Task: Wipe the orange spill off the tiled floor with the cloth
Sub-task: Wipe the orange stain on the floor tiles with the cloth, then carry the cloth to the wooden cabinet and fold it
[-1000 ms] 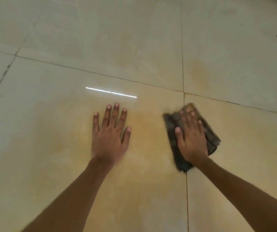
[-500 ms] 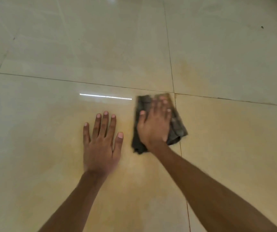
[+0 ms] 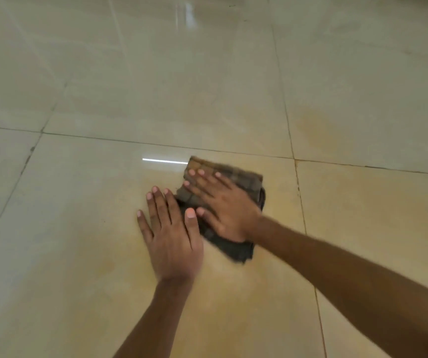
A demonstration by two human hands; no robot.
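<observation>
Right hand [image 3: 223, 202]: flat, fingers spread, pressing the dark folded cloth [image 3: 243, 182].
Left hand [image 3: 172, 236]: flat, open on the glossy beige tiled floor [image 3: 78, 228], thumb touching the cloth.
Orange spill [image 3: 119, 264]: faint film around both hands.

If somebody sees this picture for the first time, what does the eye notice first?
Two bare hands at the centre: the right hand lies flat on a dark folded cloth, the left hand flat on the tiled floor beside it. An orange stain tints the near tiles.
</observation>
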